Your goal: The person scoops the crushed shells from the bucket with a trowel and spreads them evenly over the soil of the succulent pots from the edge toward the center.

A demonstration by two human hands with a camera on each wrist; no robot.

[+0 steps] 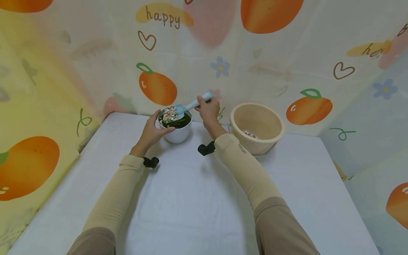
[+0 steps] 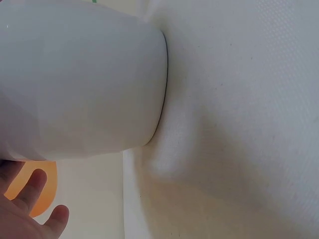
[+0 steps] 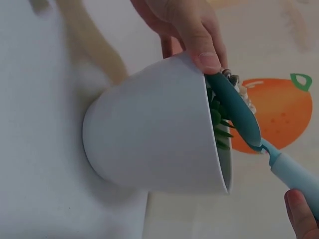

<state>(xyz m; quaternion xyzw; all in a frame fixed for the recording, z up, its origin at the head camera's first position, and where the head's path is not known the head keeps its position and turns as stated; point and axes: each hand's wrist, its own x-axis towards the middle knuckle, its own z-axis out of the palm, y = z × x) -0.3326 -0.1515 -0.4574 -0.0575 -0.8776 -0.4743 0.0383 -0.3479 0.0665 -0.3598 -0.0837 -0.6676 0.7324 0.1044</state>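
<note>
A white flowerpot (image 1: 177, 136) stands upright at the back of the table, green plant leaves (image 3: 216, 112) showing inside its rim. My left hand (image 1: 149, 133) holds the pot from the left, with the thumb at the near rim; some of its fingers (image 2: 34, 189) stick out beyond the pot wall. A small blue trowel (image 1: 180, 111) carries a heap of mixed pebbles (image 1: 170, 114) over the pot's mouth. Its pale handle (image 3: 294, 174) is gripped by my right hand (image 1: 209, 111), to the right of the pot. The trowel's blade lies close to the left thumb.
Right of the pot stands a wide beige tub (image 1: 264, 140) with a few pebbles (image 1: 250, 134) on its bottom. White cloth covers the table (image 1: 188, 198). A fruit-patterned curtain (image 1: 197, 67) hangs right behind the table's back edge.
</note>
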